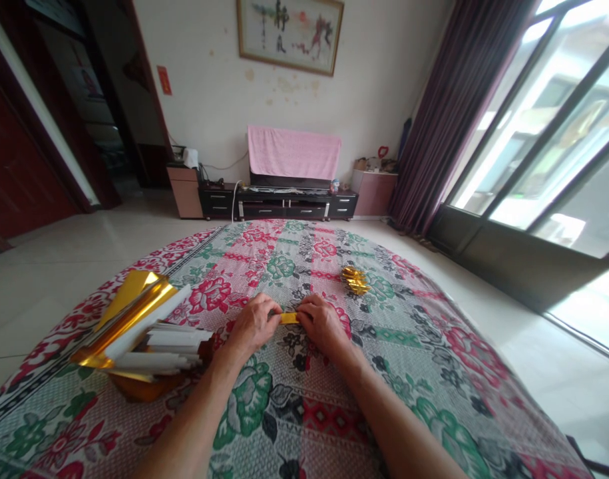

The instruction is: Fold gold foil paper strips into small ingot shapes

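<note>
Two bare hands pinch one small gold strip (289, 319) at its opposite ends, above the middle of a patterned cloth (334, 399). Left hand (257, 322): fingers curled, thumb and fingertips closed on the strip's left end. Right hand (322, 322): same grip on the right end – the strip lies roughly level between the two. Whether the strip touches the cloth cannot be told.

Nearest items, on the cloth: a cluster of folded gold pieces (355, 281), beyond the right hand and off to its right. To the left of the left hand, a stack of white paper pieces (178, 339) sits with gold foil sheets (134, 313), the foil partly rolled and glossy. Cloth pattern – red, green and black flowers on a pale ground.

Farther out, past the cloth's far edge: a low black cabinet (284, 211) bearing a screen draped with a pink towel (294, 152). Framed picture (290, 33) on the wall above. Purple curtain (434, 113) and large window (548, 133) at right; dark red door (22, 159) at far left.
</note>
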`<state>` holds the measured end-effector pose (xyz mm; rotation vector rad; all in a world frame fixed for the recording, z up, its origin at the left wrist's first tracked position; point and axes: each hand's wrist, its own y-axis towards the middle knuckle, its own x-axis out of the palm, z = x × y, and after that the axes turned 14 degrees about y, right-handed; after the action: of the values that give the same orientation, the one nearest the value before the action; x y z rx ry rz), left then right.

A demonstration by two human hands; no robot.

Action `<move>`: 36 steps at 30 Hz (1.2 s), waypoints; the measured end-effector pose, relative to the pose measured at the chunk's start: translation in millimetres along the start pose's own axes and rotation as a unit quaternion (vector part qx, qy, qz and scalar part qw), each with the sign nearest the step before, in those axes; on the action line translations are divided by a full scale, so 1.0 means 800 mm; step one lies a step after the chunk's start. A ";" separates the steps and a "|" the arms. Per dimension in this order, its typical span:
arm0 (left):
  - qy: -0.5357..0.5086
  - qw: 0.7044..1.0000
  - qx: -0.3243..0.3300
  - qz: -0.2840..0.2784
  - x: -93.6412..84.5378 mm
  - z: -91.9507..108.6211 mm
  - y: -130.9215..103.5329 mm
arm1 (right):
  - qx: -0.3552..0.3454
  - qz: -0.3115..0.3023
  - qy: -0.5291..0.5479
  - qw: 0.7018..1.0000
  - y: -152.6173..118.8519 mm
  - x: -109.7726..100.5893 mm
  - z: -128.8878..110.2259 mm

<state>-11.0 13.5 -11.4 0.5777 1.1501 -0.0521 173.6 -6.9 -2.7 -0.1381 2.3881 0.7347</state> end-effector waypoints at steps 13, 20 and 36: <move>-0.035 0.999 -0.003 0.016 -0.010 0.009 -0.001 | -0.042 -0.010 0.002 0.999 0.002 -0.006 -0.002; -0.056 0.998 0.008 0.009 -0.014 0.010 -0.001 | -0.032 0.006 0.026 0.999 0.000 -0.004 -0.002; -0.089 0.996 0.005 0.023 -0.015 0.014 -0.001 | -0.029 0.005 0.044 0.999 0.000 -0.004 -0.003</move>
<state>-6.9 5.0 2.0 0.5963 0.9625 -0.0680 174.5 -8.6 0.9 -0.1857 2.4526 0.8193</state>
